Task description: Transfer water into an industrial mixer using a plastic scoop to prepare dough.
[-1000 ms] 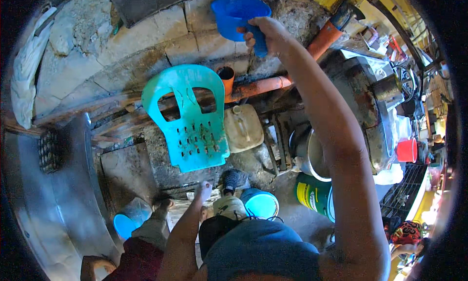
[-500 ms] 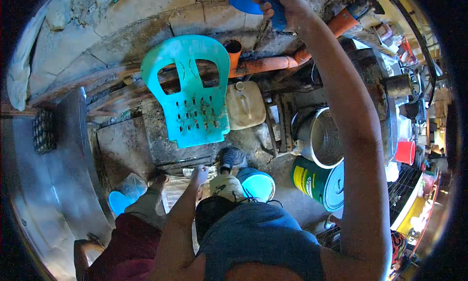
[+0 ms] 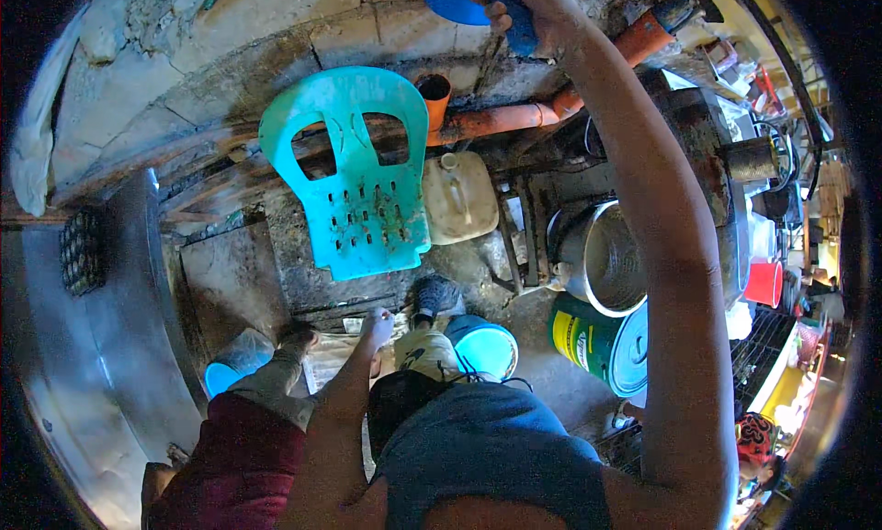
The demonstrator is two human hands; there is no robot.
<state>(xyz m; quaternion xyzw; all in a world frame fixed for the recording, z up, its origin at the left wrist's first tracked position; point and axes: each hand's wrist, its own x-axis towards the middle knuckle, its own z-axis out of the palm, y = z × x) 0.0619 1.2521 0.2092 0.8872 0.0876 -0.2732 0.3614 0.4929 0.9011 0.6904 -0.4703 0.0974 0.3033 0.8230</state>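
Note:
My right hand [image 3: 542, 11] is raised at the top edge, wrapped round the handle of a blue plastic dipper [image 3: 455, 2]. The dipper's upper part runs out of the picture. Low in front of my body, my left hand [image 3: 378, 328] is closed with its fingers curled, and nothing shows in it. Beyond that hand stands a turquoise plastic chair [image 3: 367, 241] with dirt on its seat. Beside the chair is a whitish jerrycan [image 3: 462, 199]. A blue bucket [image 3: 482, 346] stands just right of my leg.
A large metal pot [image 3: 614, 254] and a green lidded pail [image 3: 602, 346] stand at the right, partly behind my right arm. An orange pipe [image 3: 505, 119] runs along the block wall. Another person in maroon shorts [image 3: 239, 456] is close at my left, near a bagged blue container [image 3: 237, 360].
My right hand keeps the dipper raised, with only a slight shift. My left hand has risen a little. At the lower right, a person in a red patterned top shows more.

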